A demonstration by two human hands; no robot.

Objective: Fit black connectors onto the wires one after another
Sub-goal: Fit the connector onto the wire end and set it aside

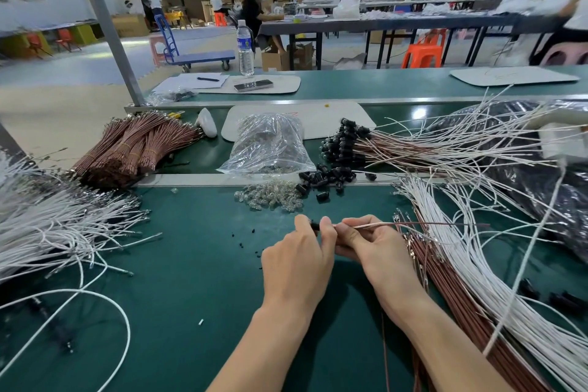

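As the left hand (299, 253) pinches a black connector (315, 226) and the right hand (366, 240) grips the wire (413, 225) above mid worktop (191, 264), it looks like seating; next, push home, then fetch another from the loose connectors (324, 180) near the far edge.

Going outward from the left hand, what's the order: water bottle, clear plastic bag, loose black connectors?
1. Loose black connectors, just beyond the left hand.
2. Clear plastic bag, farther back, centre.
3. Water bottle, upright on the far bench.
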